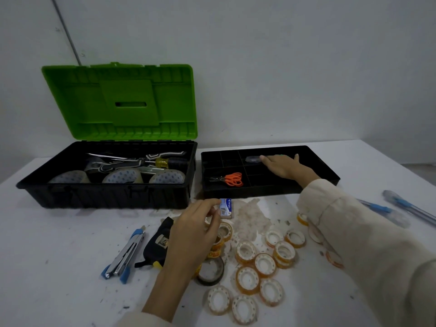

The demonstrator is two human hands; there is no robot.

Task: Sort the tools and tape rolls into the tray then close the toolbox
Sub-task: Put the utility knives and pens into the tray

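The black divided tray (328, 175) sits right of the toolbox (70, 197), whose green lid (118, 100) stands up. Orange scissors (232, 179) lie in a front tray compartment. My right hand (285, 167) lies flat in the tray's back compartment, fingers stretched over a clear pen (251, 158). My left hand (195, 230) hovers above the small tape rolls (265, 264), thumb and forefinger pinched at the left end of a blue staple box (226, 207) that rests on the table. A roll under its fingers is partly hidden.
Left of my left hand lie a black tape measure (158, 241) and blue-handled utility knives (125, 253). A dark tape roll (211, 270) sits by my wrist. Two blue pens (401, 206) lie at the right. The toolbox holds big tape rolls (122, 177) and a screwdriver (161, 162).
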